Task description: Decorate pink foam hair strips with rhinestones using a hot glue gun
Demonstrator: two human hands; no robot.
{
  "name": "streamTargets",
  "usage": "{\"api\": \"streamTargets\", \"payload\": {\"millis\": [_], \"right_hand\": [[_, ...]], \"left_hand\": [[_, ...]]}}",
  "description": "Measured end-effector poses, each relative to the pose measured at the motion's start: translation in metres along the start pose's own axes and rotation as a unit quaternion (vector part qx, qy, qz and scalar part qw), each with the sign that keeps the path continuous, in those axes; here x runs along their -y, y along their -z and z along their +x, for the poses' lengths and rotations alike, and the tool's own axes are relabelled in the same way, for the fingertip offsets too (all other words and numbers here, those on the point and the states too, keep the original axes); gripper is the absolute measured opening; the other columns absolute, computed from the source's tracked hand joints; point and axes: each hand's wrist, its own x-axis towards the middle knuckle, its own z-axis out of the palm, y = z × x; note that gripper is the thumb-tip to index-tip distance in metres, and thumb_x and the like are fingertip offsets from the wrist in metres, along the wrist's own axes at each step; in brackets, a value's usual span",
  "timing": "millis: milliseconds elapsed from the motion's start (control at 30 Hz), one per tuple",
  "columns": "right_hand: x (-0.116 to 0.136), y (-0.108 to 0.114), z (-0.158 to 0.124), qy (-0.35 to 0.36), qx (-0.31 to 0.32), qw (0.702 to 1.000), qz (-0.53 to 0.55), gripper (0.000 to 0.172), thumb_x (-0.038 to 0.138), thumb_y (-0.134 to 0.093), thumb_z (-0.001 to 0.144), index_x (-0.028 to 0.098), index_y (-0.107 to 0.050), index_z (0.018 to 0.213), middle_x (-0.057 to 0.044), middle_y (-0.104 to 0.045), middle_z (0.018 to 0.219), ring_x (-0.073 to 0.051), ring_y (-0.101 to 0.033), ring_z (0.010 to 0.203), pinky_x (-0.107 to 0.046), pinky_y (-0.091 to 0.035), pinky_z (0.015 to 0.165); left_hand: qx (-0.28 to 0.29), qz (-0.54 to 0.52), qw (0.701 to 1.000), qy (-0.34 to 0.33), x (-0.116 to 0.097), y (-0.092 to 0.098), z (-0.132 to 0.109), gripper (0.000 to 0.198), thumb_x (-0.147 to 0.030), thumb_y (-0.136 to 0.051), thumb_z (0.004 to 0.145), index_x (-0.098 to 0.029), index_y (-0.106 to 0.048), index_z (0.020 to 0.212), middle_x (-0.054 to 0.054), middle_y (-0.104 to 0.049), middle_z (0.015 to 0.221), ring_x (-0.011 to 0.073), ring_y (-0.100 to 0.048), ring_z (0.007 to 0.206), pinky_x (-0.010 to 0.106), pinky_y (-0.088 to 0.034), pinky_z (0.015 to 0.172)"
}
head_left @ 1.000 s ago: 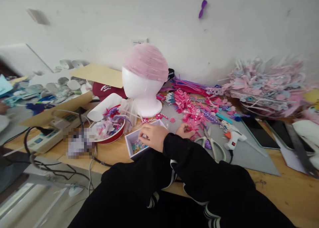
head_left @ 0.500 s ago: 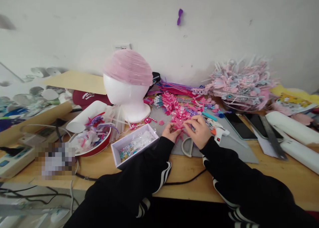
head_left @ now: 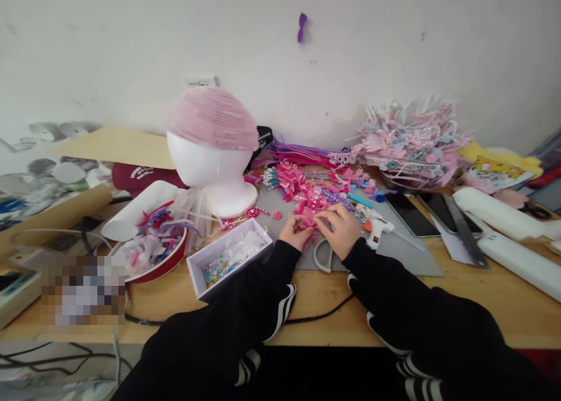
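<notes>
My left hand is closed with thumb and fingers pinched on the near end of a bright pink pipe-cleaner craft piece. Across from it, my right hand has its fingertips pressed together at that same end of the piece. Pale swirl-like discs sit on the pink piece, which stretches away from me over a grey mat. Just right of my right hand lies a hot glue gun with an orange and white body. Below my fingers rests a grey D-shaped handle.
A white mannequin head with a pink cap stands behind a white box of beads. At left is a red-rimmed bowl of scraps. Phones, a metal ruler and a heap of pink hair ornaments are at right.
The view has shifted slightly, so the scene sits further left. My right fingertips have come down closer to my left fingers at the pink piece.
</notes>
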Motion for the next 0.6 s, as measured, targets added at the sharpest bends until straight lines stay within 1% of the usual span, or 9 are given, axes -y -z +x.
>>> {"api": "streamTargets", "payload": {"millis": [200, 433, 533, 600], "right_hand": [[-0.0007, -0.0007, -0.0003, -0.004, 0.002, 1.000, 0.001, 0.016, 0.024, -0.049, 0.079, 0.016, -0.062, 0.080, -0.007, -0.051, 0.077, -0.016, -0.053, 0.073, -0.028, -0.044, 0.067], [-0.0002, -0.0004, -0.0007, -0.027, 0.010, 1.000, 0.012, 0.015, 0.026, -0.048, 0.079, 0.019, -0.061, 0.080, -0.005, -0.050, 0.077, -0.015, -0.053, 0.072, -0.027, -0.044, 0.065], [0.0008, 0.0005, 0.0002, -0.050, 0.000, 0.998, 0.046, 0.013, 0.027, -0.049, 0.079, 0.019, -0.059, 0.080, -0.004, -0.051, 0.077, -0.015, -0.053, 0.073, -0.028, -0.044, 0.067], [0.0008, 0.0002, 0.0006, -0.081, -0.014, 0.994, 0.071, 0.010, 0.026, -0.050, 0.078, 0.020, -0.058, 0.079, -0.003, -0.051, 0.077, -0.014, -0.052, 0.071, -0.027, -0.043, 0.065]], "left_hand": [[0.001, 0.014, 1.000, -0.007, 0.0040, 0.0010, 0.0013, 0.035, -0.016, -0.069, 0.050, -0.013, -0.047, 0.077, -0.006, -0.054, 0.061, 0.0042, -0.049, 0.052, 0.018, -0.045, 0.052], [0.007, 0.027, 0.999, -0.020, 0.0057, 0.0015, 0.0015, 0.035, -0.018, -0.070, 0.050, -0.013, -0.047, 0.077, -0.006, -0.054, 0.060, 0.0041, -0.049, 0.051, 0.018, -0.044, 0.052], [0.005, 0.027, 0.999, -0.017, 0.0060, 0.0021, 0.0020, 0.036, -0.019, -0.070, 0.051, -0.014, -0.047, 0.078, -0.006, -0.053, 0.059, 0.0042, -0.048, 0.049, 0.019, -0.045, 0.052], [0.000, 0.031, 0.999, -0.012, 0.0065, 0.0027, 0.0027, 0.037, -0.019, -0.070, 0.050, -0.014, -0.047, 0.078, -0.006, -0.053, 0.057, 0.0045, -0.048, 0.049, 0.019, -0.046, 0.051]]}}
